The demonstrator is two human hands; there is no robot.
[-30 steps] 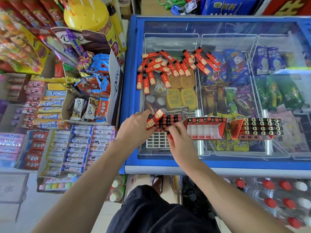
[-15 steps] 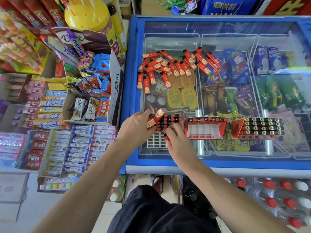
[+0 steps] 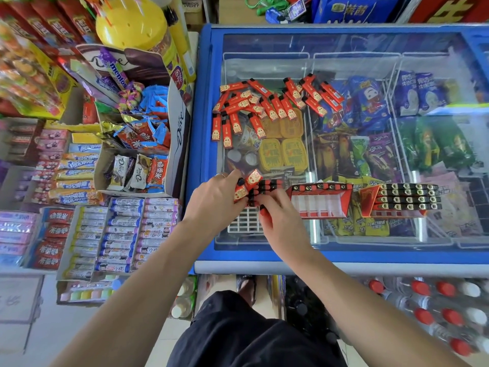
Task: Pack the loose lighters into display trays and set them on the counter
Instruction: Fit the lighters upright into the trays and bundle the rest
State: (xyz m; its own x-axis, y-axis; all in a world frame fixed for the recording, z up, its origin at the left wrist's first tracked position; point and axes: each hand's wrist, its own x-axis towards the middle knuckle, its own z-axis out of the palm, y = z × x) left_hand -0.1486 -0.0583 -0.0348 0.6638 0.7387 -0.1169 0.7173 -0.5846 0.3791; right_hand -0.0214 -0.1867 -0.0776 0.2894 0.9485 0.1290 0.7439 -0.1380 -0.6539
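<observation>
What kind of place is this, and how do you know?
Probably a small convenience shop: a glass-topped freezer full of ice creams, candy boxes on display beside it, and bottled drinks stacked below.

This is a small shop. A blue chest freezer (image 3: 203,160) with a sliding glass lid serves as the counter; wire baskets under the glass hold wrapped ice creams (image 3: 370,102) and tubs (image 3: 283,152). On the glass lie red lighters (image 3: 275,102) and display trays (image 3: 321,200). To the left stand open boxes of chocolate bars (image 3: 132,168), sweets (image 3: 145,102) and rows of candy rolls (image 3: 119,234). Bottles with red caps (image 3: 423,313) stand on the floor at lower right.
</observation>
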